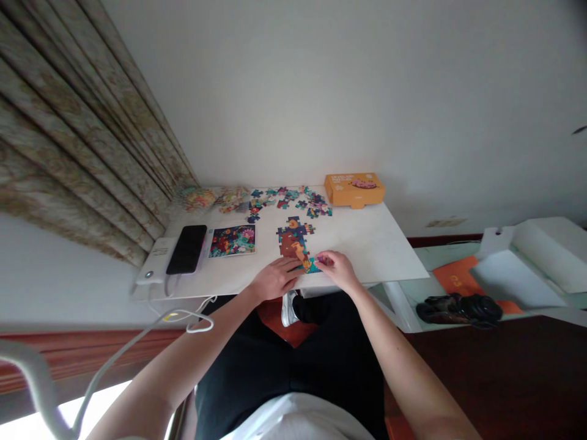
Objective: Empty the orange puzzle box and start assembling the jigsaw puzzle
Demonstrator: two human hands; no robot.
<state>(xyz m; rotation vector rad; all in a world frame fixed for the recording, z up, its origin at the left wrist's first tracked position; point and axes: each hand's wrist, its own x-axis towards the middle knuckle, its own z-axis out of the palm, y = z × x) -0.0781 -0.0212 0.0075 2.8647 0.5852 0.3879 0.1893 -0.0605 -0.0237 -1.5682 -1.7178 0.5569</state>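
Head view showed our left hand (276, 278) resting, fingers outstretched, on the joined puzzle (290, 242); our right hand (339, 269) pinched a purplish piece (323, 261).

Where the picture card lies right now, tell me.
In the head view, the picture card lies on the left half of the white table, between the black phone and the partly assembled puzzle.

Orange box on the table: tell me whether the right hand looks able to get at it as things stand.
Probably yes: nothing visible stands between the right hand and the orange box farther back on the table, though that hand's fingers are at the puzzle.
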